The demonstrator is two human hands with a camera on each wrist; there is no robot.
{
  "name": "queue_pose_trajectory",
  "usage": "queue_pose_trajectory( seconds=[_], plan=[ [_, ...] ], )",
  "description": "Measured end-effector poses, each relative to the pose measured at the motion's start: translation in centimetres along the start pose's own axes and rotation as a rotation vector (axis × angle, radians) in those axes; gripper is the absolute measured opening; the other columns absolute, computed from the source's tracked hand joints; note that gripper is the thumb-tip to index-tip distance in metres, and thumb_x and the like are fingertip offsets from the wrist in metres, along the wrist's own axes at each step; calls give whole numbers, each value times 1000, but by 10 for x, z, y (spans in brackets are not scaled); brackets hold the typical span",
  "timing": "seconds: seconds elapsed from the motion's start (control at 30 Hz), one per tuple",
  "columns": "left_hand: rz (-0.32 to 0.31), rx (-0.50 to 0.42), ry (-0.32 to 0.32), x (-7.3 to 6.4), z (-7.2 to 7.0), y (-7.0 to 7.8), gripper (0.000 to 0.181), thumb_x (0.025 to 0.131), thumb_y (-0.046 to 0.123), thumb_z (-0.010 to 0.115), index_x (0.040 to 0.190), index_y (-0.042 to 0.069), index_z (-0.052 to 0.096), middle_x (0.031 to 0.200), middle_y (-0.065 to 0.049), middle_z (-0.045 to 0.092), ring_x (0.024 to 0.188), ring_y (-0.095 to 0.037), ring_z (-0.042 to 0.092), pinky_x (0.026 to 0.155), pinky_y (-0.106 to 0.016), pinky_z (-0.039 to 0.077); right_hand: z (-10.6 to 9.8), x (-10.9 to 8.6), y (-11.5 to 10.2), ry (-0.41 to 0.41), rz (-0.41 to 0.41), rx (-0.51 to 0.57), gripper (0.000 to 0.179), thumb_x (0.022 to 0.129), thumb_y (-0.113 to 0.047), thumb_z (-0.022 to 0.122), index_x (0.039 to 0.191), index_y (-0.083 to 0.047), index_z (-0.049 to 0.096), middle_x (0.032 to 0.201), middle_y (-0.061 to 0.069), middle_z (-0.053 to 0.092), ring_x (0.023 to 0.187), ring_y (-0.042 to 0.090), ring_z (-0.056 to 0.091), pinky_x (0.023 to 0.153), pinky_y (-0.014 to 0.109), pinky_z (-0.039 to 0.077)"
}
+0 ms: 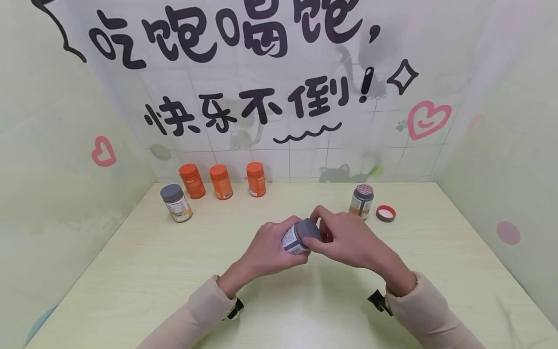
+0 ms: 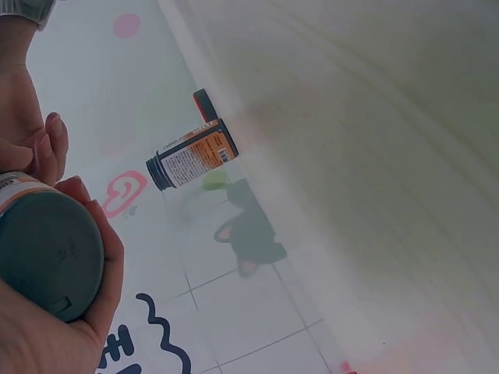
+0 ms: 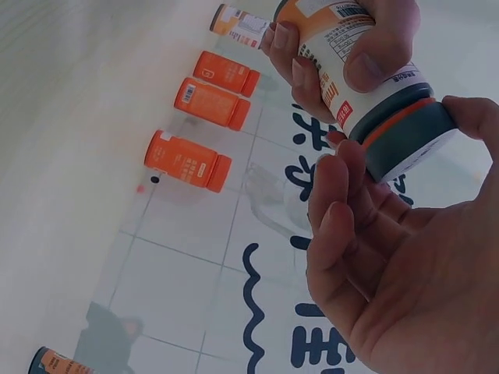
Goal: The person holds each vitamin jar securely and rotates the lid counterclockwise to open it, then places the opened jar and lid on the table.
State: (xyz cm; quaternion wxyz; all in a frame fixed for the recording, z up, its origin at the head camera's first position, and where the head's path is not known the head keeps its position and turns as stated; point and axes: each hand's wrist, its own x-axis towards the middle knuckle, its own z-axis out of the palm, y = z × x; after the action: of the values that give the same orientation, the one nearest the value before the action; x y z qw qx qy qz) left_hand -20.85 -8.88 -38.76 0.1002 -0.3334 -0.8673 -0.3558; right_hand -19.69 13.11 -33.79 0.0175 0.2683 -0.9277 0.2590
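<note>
Frame centre: the left hand's [image 1: 271,248] fingers wrap the tilted jar [image 1: 292,242]; the right hand's [image 1: 349,238] pinch its lid [image 1: 309,229], not yet off. Right: uncapped jar [image 1: 361,202], done. Left: grey-topped jar [image 1: 177,206], apparently pending.

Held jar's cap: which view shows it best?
Right wrist view: the cap shows nearly whole, side and top exposed, with an orange-red band toward the jar. In the head view the right hand partly covers it; the left wrist view shows the jar's base, not the cap.
</note>
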Motion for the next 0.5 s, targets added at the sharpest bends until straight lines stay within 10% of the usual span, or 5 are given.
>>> queue_pose_trajectory(
  seconds=[0.5],
  plan=[
    [-38, 4, -15, 0, -1, 0, 42, 80, 27, 80, 119, 19, 65, 86, 7, 72, 72, -3, 61, 64, -21, 50, -5, -2, 4, 2, -92, -6, 51, 90, -52, 70, 131, -26, 53, 78, -19, 62, 63, 1, 57, 56, 24, 47]
  ],
)
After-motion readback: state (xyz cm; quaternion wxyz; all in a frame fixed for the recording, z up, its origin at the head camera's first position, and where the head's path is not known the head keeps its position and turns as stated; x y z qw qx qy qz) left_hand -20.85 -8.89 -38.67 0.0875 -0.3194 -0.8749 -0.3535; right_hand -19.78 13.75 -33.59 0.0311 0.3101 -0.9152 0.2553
